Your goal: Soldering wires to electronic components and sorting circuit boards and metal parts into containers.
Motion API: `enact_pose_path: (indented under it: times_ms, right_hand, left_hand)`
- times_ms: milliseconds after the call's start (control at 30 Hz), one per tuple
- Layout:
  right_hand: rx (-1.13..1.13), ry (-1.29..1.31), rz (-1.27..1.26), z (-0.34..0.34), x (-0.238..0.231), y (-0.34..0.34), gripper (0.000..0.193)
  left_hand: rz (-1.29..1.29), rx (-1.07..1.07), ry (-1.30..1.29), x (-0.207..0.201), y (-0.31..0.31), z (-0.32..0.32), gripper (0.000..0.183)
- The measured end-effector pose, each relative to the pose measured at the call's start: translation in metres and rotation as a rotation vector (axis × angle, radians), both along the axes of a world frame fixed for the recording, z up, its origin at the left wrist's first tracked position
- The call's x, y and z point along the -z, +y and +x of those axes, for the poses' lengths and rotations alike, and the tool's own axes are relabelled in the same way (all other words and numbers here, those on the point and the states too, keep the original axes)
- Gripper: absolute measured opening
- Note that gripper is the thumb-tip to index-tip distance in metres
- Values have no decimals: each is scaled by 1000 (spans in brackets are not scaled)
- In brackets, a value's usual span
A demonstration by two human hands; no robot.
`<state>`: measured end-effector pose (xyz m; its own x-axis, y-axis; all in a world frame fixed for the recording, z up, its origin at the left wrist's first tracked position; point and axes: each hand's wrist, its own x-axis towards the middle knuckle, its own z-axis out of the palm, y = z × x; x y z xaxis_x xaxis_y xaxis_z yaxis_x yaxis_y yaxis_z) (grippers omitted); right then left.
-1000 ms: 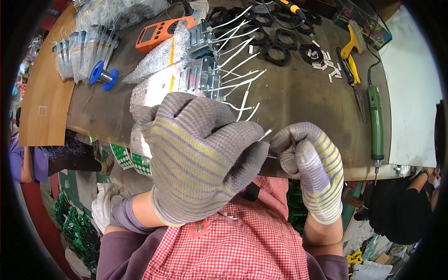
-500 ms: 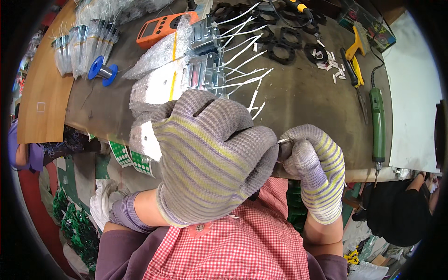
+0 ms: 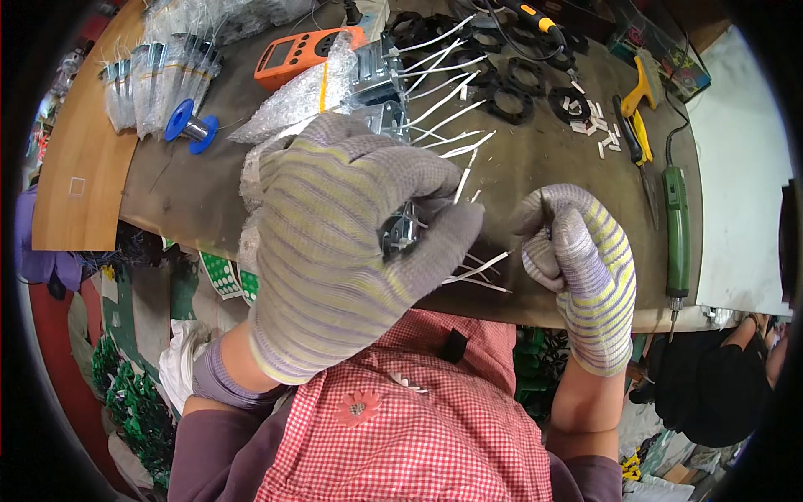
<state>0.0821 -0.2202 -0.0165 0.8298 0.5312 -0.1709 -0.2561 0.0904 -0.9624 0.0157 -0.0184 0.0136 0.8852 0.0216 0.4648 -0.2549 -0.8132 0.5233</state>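
Both hands wear grey, yellow-striped knitted gloves. The left hand (image 3: 339,238) is positioned over the near end of a row of wired metal assemblies (image 3: 378,74) at the left-centre of the desk (image 3: 548,159). Its thumb and forefinger are parted and curved, with a narrow gap at the tips; part of a metal bracket (image 3: 400,230) is visible between them. Whether the covered fingers bear on this bracket cannot be determined.

Lower white lead wires (image 3: 478,272) emerge from beneath the left thumb and extend right. Their free ends lie between the two hands, just short of the right hand (image 3: 585,268) and apart from it. The right hand is raised near the front edge of the desk, its fingers curled in and its thumb against the forefinger. Whether it grips a small item cannot be determined.

The assemblies beyond the left hand rest in bubble wrap (image 3: 288,99), their upper white leads (image 3: 442,82) pointing right. An orange multimeter (image 3: 308,55) lies at their far left; a blue wire spool (image 3: 191,127) lies further left. Black rings (image 3: 508,104) and short white sleeves (image 3: 595,125) lie beyond the right hand. A green electric screwdriver (image 3: 676,226) lies to its right.
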Motion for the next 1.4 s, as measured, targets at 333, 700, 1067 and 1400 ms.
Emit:
enact_pose_path:
  times_ms: [333,700,1067,1400]
  right_hand:
    - [-13,-206,-163,-6,-6,15,23]
    - [5,-118,-129,-6,-3,18,24]
    - [78,-194,-209,25,15,-2,30]
    - [-118,-452,-413,28,12,23,27]
  left_hand:
    - [94,-52,-44,2,-7,0,15]
    - [108,-28,-42,-1,-9,-1,17]
    - [-305,-139,-177,9,15,-20,30]
    - [361,65,-180,22,23,-57,28]
